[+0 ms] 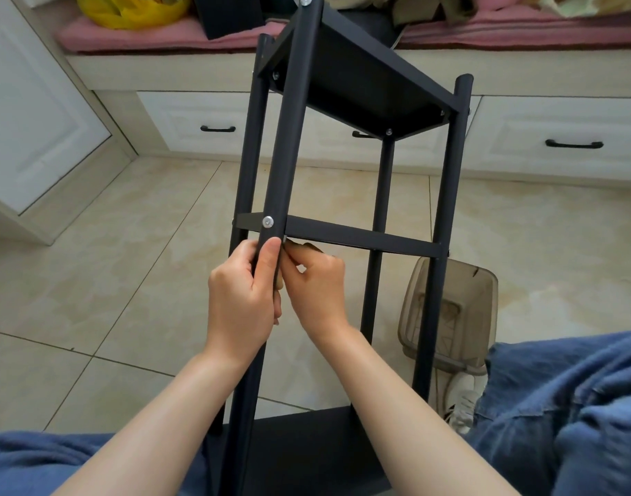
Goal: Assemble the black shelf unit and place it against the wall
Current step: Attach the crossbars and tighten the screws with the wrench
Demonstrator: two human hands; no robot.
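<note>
The black shelf unit [357, 84] lies tilted between my knees, its far end pointing at the window seat. A silver bolt [268, 221] fixes the near upright post [289, 137] to the middle shelf [360, 238]. My left hand [240, 298] grips this post just below the bolt, thumb on top. My right hand [315, 281] is curled right beside it under the middle shelf's edge, fingertips pinched together against the post; what they pinch is hidden. A lower shelf [306, 445] shows between my forearms.
A translucent brown bin [457, 316] stands on the tiled floor behind the right posts, a white shoe [462, 402] beside it. White drawers with black handles [573, 144] run under a pink-cushioned window seat [145, 37]. My blue-trousered legs [575, 406] frame the unit.
</note>
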